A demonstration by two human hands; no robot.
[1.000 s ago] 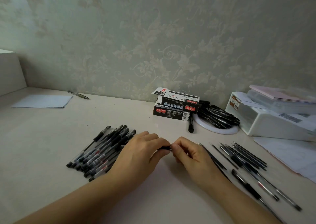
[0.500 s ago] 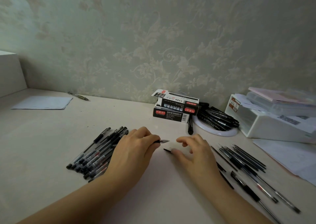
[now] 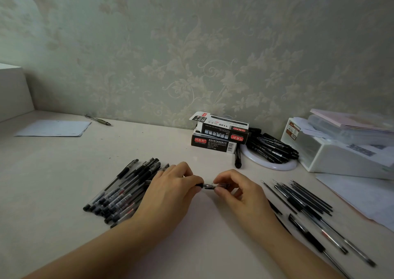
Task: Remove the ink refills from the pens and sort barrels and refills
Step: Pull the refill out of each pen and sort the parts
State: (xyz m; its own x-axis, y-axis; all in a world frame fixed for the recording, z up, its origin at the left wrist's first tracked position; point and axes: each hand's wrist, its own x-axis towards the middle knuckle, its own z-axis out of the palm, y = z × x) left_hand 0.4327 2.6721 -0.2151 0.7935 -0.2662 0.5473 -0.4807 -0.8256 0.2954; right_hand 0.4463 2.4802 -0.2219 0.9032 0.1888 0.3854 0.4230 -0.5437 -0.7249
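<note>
Head view: left hand (image 3: 170,190) and right hand (image 3: 238,190) pinched one pen (image 3: 210,186), possibly its tip, above the desk (image 3: 64,172); pen pile (image 3: 125,191) at nine o'clock.

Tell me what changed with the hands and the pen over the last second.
The hands parted, then met again: right hand now pinches the tip end of the pen that the left hand grips. The pen pile and the refills stayed put.
</note>
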